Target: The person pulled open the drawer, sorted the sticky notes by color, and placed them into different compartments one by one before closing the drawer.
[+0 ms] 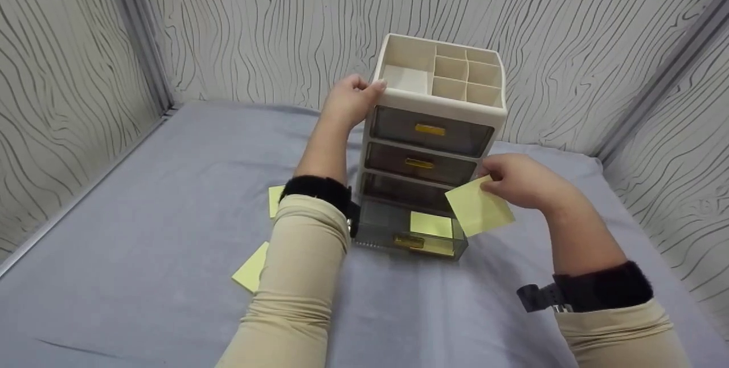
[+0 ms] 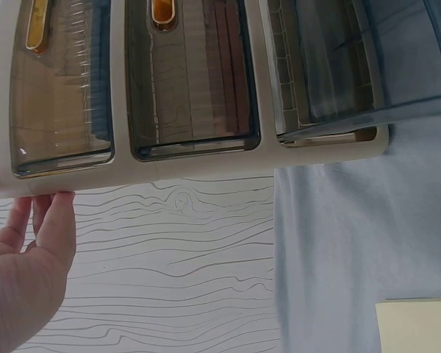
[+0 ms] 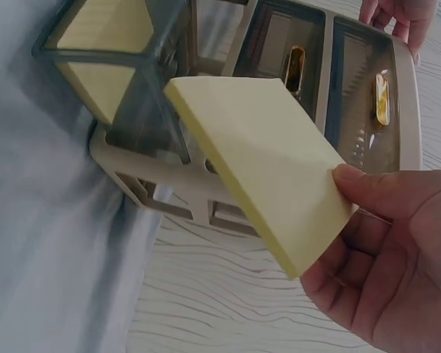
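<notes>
A cream desktop drawer organizer (image 1: 435,100) with smoky clear drawers and gold handles stands upright before the wall. My left hand (image 1: 348,100) grips its upper left edge, the thumb near the top rim; in the left wrist view the fingertips (image 2: 61,202) touch the organizer's side. At the right, my right hand (image 1: 524,180) pinches a pad of yellow sticky notes (image 1: 481,205) by one edge, tilted and close beside the bottom drawer (image 1: 376,234). That drawer is pulled out, and another yellow pad (image 1: 431,224) lies inside its right half.
Two more yellow pads, one farther back (image 1: 275,200) and one nearer (image 1: 250,268), lie left of the organizer, partly hidden by the left arm. A grey-blue cloth (image 1: 154,231) covers the table. Wood-grain patterned panels (image 1: 273,26) enclose the back and sides.
</notes>
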Demonstrator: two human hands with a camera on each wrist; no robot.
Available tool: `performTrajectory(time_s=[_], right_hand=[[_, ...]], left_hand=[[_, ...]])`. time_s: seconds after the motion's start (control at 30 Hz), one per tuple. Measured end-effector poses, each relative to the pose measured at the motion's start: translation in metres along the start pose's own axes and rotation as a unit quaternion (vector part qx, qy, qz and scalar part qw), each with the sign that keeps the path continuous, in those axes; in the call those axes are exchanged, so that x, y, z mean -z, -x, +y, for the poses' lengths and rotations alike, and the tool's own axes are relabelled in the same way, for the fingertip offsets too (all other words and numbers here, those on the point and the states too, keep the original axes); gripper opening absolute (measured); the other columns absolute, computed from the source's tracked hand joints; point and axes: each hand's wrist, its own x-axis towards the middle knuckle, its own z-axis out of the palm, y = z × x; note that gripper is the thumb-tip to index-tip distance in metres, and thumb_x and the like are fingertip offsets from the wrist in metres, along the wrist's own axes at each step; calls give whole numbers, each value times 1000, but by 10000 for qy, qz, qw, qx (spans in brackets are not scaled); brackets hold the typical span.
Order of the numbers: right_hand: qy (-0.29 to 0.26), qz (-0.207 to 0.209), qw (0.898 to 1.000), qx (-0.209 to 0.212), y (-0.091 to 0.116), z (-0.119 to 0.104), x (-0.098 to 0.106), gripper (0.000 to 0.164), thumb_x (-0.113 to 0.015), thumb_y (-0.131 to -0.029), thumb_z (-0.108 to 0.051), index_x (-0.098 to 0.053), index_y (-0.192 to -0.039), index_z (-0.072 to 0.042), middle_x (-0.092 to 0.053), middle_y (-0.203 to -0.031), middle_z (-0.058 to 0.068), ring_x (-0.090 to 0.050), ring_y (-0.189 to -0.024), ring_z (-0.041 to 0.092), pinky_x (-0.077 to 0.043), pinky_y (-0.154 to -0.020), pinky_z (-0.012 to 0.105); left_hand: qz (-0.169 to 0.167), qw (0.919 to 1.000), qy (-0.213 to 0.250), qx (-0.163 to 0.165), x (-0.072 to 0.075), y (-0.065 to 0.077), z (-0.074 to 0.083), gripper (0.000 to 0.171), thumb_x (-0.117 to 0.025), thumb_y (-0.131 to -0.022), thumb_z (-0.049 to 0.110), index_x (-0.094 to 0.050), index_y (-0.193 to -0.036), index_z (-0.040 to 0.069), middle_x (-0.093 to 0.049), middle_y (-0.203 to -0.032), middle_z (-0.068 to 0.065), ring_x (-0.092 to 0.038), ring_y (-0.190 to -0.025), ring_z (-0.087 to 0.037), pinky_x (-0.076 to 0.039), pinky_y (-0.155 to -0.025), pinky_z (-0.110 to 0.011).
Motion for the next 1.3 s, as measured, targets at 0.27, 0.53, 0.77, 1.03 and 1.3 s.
performTrajectory(time_s=[0.27, 0.53, 0.77, 1.03, 1.3], right_hand=[[-183, 425, 9989, -88, -10, -9, -19, 5, -59, -80, -6, -58, -75, -8, -46, -64, 0, -46, -66, 18, -36, -60, 31], [-213, 658, 9974, -188, -22, -15, -44, 7, -61, -81, -7, -56, -77, -5, -48, -65, 2, -47, -64, 20, -38, -60, 35], [-267, 157, 9988, -389, -27, -18, -56, 7, -61, -82, -8, -57, -77, -6, -51, -69, 4, -48, -66, 20, -39, -60, 34], [-140, -136, 9996, -183, -30, -20, -65, 7, -62, -78, -3, -60, -85, -4, -57, -76, 7, -53, -71, 22, -44, -64, 39], [132, -82, 9994, 314, -32, -18, -73, 26, -56, -69, 4, -68, -91, -3, -67, -89, 9, -61, -88, 29, -47, -76, 44]], left_hand=[[-18, 10000, 68, 1, 0, 0, 1, 36, -53, -87, 49, -54, -95, 15, -57, -100, -2, -53, -92, -18, -43, -80, -33], [47, 10000, 67, 13, -1, -1, 0, 36, -53, -87, 50, -54, -94, 15, -58, -99, -1, -53, -91, -17, -43, -78, -32], [10, 10000, 20, 31, 0, 0, 0, 37, -53, -87, 51, -54, -95, 15, -57, -98, -2, -53, -90, -18, -43, -77, -33], [19, 10000, 63, 62, 0, -1, 0, 36, -53, -87, 51, -54, -94, 15, -57, -99, -1, -52, -91, -18, -43, -78, -33], [-11, 10000, 42, 64, 0, -1, 0, 36, -53, -87, 51, -54, -94, 15, -58, -100, -1, -52, -93, -18, -43, -80, -33]])
